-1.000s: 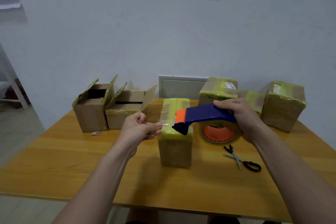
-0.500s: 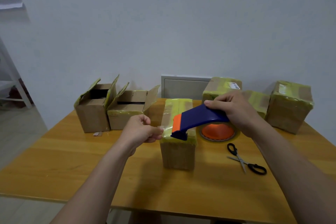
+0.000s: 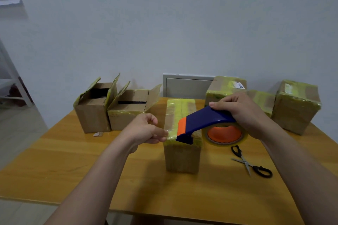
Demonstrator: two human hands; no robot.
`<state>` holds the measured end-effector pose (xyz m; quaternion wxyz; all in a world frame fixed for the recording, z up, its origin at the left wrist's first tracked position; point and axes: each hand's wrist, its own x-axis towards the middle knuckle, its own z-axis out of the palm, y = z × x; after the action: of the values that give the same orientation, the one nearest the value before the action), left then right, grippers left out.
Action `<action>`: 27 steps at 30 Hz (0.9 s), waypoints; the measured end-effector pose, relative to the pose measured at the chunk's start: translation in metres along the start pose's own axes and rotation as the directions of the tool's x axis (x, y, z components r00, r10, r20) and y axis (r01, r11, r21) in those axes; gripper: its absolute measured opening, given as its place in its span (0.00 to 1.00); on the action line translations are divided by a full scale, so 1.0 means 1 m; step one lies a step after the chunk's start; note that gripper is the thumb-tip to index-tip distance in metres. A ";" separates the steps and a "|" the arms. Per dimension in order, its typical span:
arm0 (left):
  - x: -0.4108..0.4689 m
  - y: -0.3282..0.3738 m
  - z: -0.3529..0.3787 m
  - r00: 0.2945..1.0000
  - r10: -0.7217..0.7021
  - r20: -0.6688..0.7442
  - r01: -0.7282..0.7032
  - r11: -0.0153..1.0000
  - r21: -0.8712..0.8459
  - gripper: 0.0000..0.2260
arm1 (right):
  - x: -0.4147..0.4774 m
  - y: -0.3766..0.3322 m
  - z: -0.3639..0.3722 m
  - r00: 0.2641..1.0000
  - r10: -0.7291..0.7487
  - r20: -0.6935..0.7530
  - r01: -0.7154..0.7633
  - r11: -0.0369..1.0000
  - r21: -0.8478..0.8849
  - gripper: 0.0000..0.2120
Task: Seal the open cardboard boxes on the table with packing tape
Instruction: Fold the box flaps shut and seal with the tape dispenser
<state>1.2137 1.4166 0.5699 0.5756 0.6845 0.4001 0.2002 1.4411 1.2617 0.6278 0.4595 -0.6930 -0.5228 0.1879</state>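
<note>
- Since it carries everything else, the wooden tabletop (image 3: 54, 170) comes first: flat and hard, a firm base to press tape down against.
- At 10 o'clock stand the tall open box (image 3: 93, 115) and the low open box (image 3: 128, 115), touching side by side with their flaps up. Thin cardboard like this is probably light and may slide or cave in, so I would hold it by the side walls.
- At 2 o'clock the taped boxes (image 3: 296, 111) sit along the far edge (wrapped in yellowish film).
- At the centre stands the middle box (image 3: 182, 159), its top taped over.
- On that box's near top edge rests the nose of the tape dispenser (image 3: 204, 120). The right hand (image 3: 243, 113) has its grip clamped over the blue handle from above. It is rigid plastic, and the handle looks the safest hold.
- Off the box's 3 o'clock side hangs the tape roll (image 3: 225, 134) on an orange core.
- At 4 o'clock lie the scissors (image 3: 250, 164), blades apart, untouched.
- At the box's near left corner, the left hand (image 3: 144, 129) has its grip pinched together on the tape end (image 3: 169, 131), as far as I can tell. The film is clear, thin and sticky, and it will likely fold on itself unless kept taut.
</note>
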 end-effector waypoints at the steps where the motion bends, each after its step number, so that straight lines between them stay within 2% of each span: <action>1: 0.000 -0.001 0.000 1.000 -0.004 0.007 0.004 1.000 -0.014 0.17 | 0.000 0.001 0.000 1.000 0.002 -0.001 -0.002 1.000 0.002 0.16; 5: -0.003 -0.002 -0.002 0.999 -0.017 0.027 0.017 1.000 0.009 0.18 | 0.000 0.003 0.003 1.000 0.019 0.006 -0.019 1.000 -0.011 0.16; 11: -0.004 0.006 0.000 1.000 0.019 0.012 -0.022 0.961 0.275 0.17 | 0.002 0.003 0.004 1.000 0.028 0.003 -0.028 0.999 -0.025 0.16; 16: -0.003 0.009 -0.010 0.981 -0.154 0.116 0.085 0.885 0.458 0.20 | 0.003 0.007 0.001 0.999 0.051 0.011 -0.051 0.998 -0.025 0.16; 18: 0.002 0.005 -0.017 0.973 -0.191 0.131 0.109 0.877 0.467 0.20 | 0.004 0.009 -0.001 0.997 0.068 0.018 -0.068 0.998 -0.018 0.16; 20: 0.011 0.000 -0.016 0.995 -0.091 0.029 0.066 0.876 0.477 0.17 | 0.006 0.011 -0.001 0.997 0.073 0.030 -0.072 0.997 -0.011 0.17; 22: 0.021 0.000 -0.008 0.991 0.094 -0.095 -0.032 0.855 0.517 0.16 | 0.008 0.010 0.001 0.997 0.066 0.043 -0.065 0.998 -0.014 0.17; 24: 0.030 0.004 0.010 0.977 0.205 -0.060 -0.157 0.879 0.450 0.18 | 0.010 0.009 0.001 0.997 0.061 0.054 -0.061 0.998 -0.016 0.16; 27: 0.051 0.003 0.037 0.977 0.209 0.045 -0.205 0.861 0.466 0.21 | 0.012 0.011 -0.001 0.995 0.068 0.073 -0.068 0.998 0.001 0.17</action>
<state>1.2727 1.4332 0.5538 0.3672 0.8412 0.3628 0.1610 1.4523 1.2714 0.6214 0.4348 -0.7022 -0.5150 0.2296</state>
